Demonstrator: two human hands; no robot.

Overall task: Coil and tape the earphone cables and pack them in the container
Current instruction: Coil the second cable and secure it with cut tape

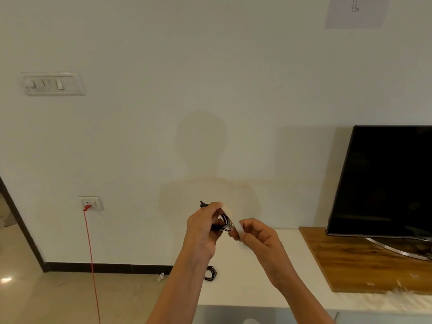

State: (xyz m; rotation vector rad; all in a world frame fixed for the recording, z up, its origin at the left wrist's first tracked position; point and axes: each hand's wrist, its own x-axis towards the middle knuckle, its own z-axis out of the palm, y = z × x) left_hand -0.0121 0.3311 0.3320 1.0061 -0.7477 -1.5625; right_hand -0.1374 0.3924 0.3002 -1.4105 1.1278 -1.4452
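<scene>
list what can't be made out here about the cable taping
Head view, the only one:
Container: nowhere in frame.
Earphone cable: mostly hidden by the left hand gripping it; coil neatness unclear.
Tape strip: its end is covered by the right hand pinching it.
Second cable bundle: partly behind the left forearm; too small to see tape.

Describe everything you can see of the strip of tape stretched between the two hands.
The strip of tape is a pale, whitish band, seemingly thin and flexible. It bows in an arc, held in the air above the white counter. Its upper end sits at the fingertips of the left hand, over the coiled black earphone cable that hand grips; the right hand pinches its lower end. Whether it already sticks to the cable cannot be told.
</scene>
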